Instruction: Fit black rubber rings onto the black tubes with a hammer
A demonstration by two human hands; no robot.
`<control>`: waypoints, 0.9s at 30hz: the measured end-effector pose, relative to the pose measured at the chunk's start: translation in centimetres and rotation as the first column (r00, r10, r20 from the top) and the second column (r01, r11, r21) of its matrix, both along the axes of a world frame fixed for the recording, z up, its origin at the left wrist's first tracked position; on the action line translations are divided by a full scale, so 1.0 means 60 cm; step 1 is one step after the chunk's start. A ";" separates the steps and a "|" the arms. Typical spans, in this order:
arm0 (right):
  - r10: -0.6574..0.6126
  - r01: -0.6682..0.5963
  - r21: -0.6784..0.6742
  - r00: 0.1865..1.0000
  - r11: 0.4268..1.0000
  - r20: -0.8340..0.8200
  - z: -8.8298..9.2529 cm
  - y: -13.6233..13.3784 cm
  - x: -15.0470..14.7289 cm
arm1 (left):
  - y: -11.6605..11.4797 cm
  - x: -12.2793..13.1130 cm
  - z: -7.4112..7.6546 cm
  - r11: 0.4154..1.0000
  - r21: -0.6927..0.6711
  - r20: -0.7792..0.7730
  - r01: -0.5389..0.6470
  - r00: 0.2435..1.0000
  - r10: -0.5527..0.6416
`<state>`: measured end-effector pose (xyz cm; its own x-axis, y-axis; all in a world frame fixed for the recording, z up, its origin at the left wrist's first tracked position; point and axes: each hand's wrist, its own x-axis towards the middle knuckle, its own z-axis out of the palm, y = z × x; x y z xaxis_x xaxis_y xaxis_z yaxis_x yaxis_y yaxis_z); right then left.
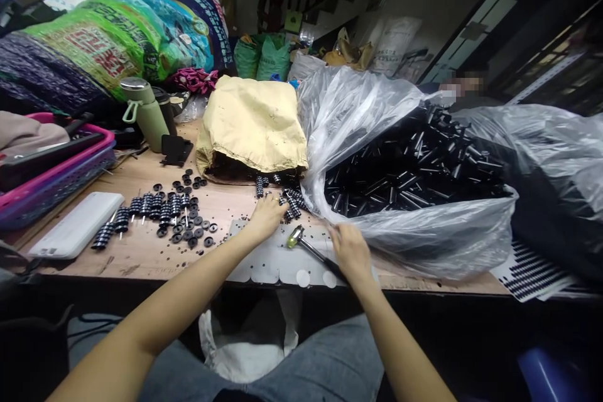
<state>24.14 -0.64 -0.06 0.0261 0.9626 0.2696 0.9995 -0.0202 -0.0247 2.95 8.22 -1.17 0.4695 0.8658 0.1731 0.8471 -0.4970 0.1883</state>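
Note:
My left hand (268, 218) reaches over the table, fingers apart and touching a small heap of black ribbed rollers (293, 202). My right hand (352, 252) is closed at the lower left edge of a clear plastic bag (414, 235); whatever its fingers pinch is too small to make out. Between the hands lies a hammer (308, 246) with a yellowish head, its dark handle running under my right wrist. Black tube-like pieces (405, 166) fill the open bag. Behind my left hand, a yellow sack (257, 119) lies with its dark mouth facing me.
To the left are ribbed rollers on pins (164, 210), loose black discs (191, 232) and a white power bank (78, 226). A pink basket (51, 169), a green flask (146, 116) and large printed sacks (113, 38) stand farther back. Another person sits beyond the bag.

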 end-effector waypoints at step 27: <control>0.525 -0.591 -0.056 0.752 0.805 -0.399 0.093 0.036 -0.119 | -0.131 -0.033 0.007 0.609 -0.727 0.686 0.316 0.325 0.651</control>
<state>16.99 1.53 5.50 -0.4708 0.8633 0.1820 0.7563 0.5011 -0.4206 0.96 0.35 -0.75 0.2720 0.9115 -0.3086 -0.0498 0.3336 0.9414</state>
